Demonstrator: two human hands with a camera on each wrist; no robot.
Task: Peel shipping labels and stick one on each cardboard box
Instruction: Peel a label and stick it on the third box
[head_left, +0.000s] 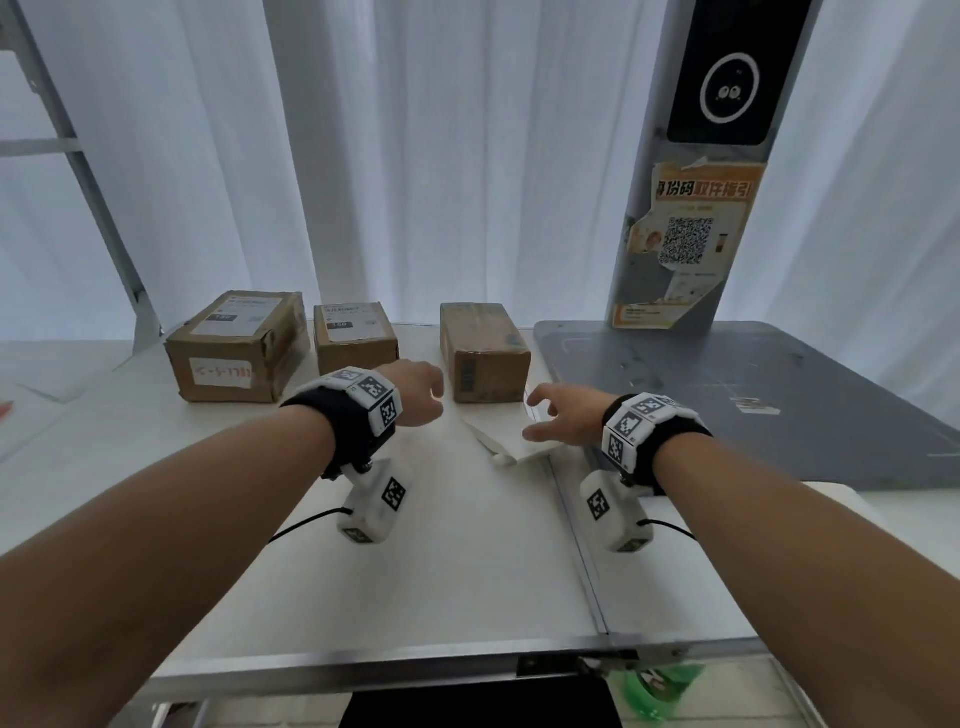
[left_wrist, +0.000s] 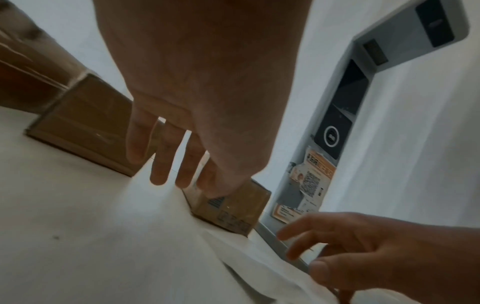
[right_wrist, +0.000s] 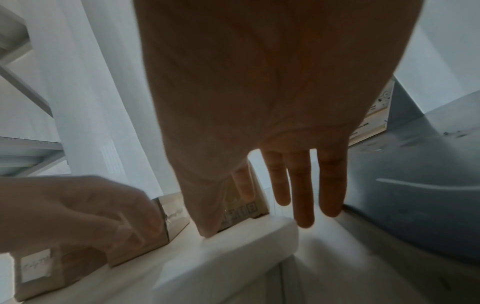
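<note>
Three cardboard boxes stand in a row at the back of the white table (head_left: 415, 571). The left box (head_left: 236, 345) and the middle box (head_left: 355, 335) each carry a white label on top. The right box (head_left: 483, 351) shows only brown tape on top. A small stack of white label sheets (head_left: 511, 436) lies just in front of the right box. My right hand (head_left: 535, 415) hovers over the sheets with fingers (right_wrist: 303, 201) straight and spread, holding nothing. My left hand (head_left: 434, 395) hangs between the middle and right boxes, its fingers (left_wrist: 182, 170) relaxed and empty.
A grey scanner base plate (head_left: 753, 395) lies right of the boxes, and its post (head_left: 685, 234) carries an orange QR poster. White curtains hang behind. A metal frame (head_left: 78, 156) stands at the far left. A seam (head_left: 576, 530) runs toward the table's front edge.
</note>
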